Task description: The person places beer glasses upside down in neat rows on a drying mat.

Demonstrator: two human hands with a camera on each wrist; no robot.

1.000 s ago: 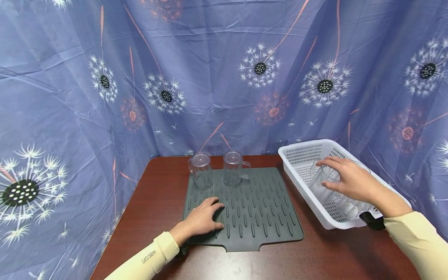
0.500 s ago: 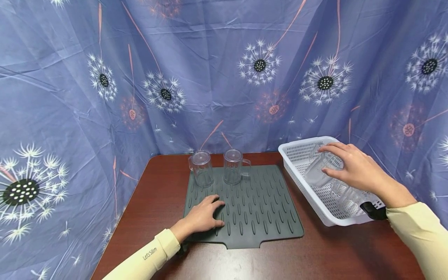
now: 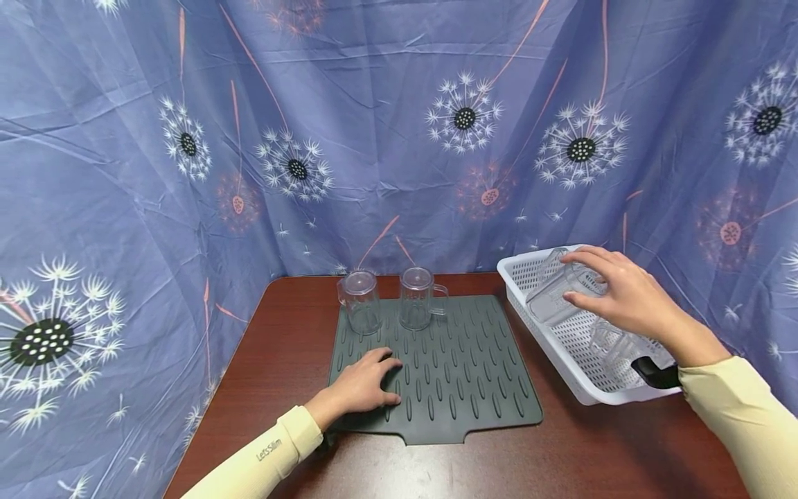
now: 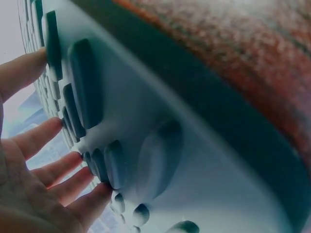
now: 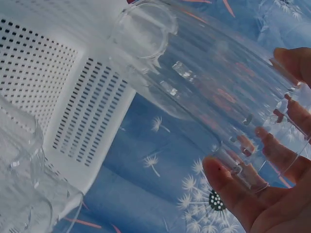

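My right hand (image 3: 630, 298) grips a clear glass mug (image 3: 551, 299) by one end, thumb and fingers spread round it. The mug lies tilted over the white basket (image 3: 623, 397); the right wrist view shows its transparent body (image 5: 209, 92) slanting up and left from the fingers. My left hand (image 3: 364, 384) rests near the left front of a dark ribbed drying mat (image 3: 461, 423), its fingertips (image 4: 99, 194) on the ridges. Two clear mugs (image 3: 361, 305) (image 3: 414, 298) stand upside down at the mat's back left, handles pointing outward.
More clear glassware (image 3: 620, 353) lies in the basket's near part, below my right wrist. The mat and basket sit side by side on a reddish-brown table (image 3: 249, 388). A blue dandelion-print curtain (image 3: 374, 138) hangs behind the table and along its sides.
My right hand has raised the mug within the basket and moved it slightly left and back, more of it now showing. The left hand stays on the mat.
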